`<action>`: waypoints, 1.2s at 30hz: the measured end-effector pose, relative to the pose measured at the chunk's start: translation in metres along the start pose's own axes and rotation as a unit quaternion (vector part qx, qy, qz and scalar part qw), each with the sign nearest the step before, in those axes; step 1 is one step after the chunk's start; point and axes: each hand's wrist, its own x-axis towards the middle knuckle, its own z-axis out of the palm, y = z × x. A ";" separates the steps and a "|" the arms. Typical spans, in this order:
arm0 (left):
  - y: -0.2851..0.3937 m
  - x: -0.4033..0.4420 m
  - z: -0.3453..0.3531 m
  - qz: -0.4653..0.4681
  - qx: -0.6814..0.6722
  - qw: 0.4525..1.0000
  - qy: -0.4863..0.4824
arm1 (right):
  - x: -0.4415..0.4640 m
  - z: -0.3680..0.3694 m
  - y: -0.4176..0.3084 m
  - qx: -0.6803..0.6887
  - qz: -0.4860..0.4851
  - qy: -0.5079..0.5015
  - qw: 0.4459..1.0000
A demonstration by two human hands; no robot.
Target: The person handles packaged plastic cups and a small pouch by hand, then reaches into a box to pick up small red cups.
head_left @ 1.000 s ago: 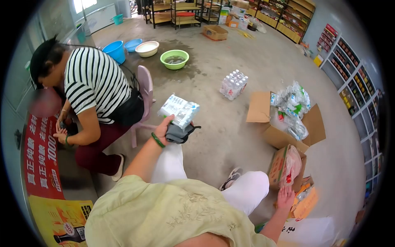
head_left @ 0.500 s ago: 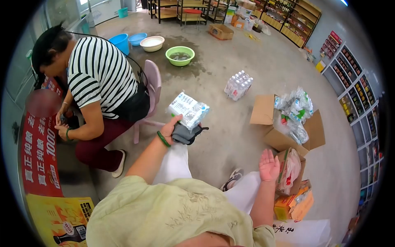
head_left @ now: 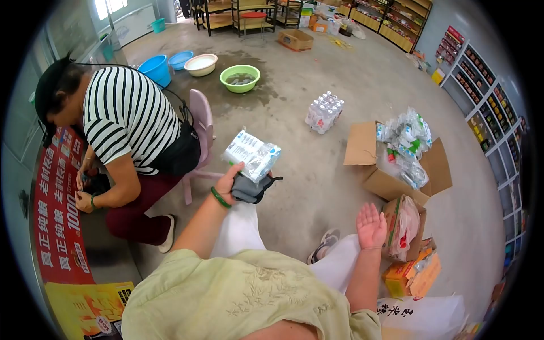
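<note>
My left hand (head_left: pixel 228 182) grips a white plastic packet (head_left: pixel 252 154) with dark print and clear crinkled wrap, thumb on its near edge. Beneath the packet, against the same hand, is a grey cloth item (head_left: pixel 249 190) with a black strap; its kind is not clear, and my fingers underneath are hidden. Above my right knee, my right hand (head_left: pixel 371 225) lies palm up with fingers stretched out, holding nothing. Beside it stands a cardboard box (head_left: pixel 391 229) with a pinkish plastic bag (head_left: pixel 405 229).
An open carton (head_left: pixel 362 147) holds plastic-wrapped packets (head_left: pixel 408 141). Shrink-wrapped bottles (head_left: pixel 324 113) stand on the floor. Farther back are a green basin (head_left: pixel 239 85) and other basins on wet floor. A person in a striped shirt (head_left: pixel 127 113) sits at left on a pink chair (head_left: pixel 201 119).
The camera view has shifted slightly, so the room appears a little moved. My left hand still holds the packet, and my right hand stays palm up.
</note>
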 end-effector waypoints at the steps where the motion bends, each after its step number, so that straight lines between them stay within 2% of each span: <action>1: 0.000 0.000 0.001 -0.002 0.002 1.000 0.000 | 0.000 -0.001 -0.001 0.002 0.001 -0.006 1.000; 13: -0.002 0.002 0.001 0.013 0.030 0.999 0.009 | -0.002 -0.003 -0.002 0.009 0.000 -0.029 1.000; 22: -0.002 0.007 -0.016 -0.020 -0.014 1.000 0.004 | -0.005 0.004 -0.002 -0.003 -0.003 -0.002 1.000; 25: -0.003 0.005 -0.014 -0.009 -0.016 0.999 0.034 | -0.004 0.000 -0.003 -0.006 -0.001 -0.007 1.000; 36: 0.000 0.006 -0.012 -0.012 -0.009 1.000 -0.005 | -0.002 -0.001 -0.001 -0.030 -0.009 -0.010 0.999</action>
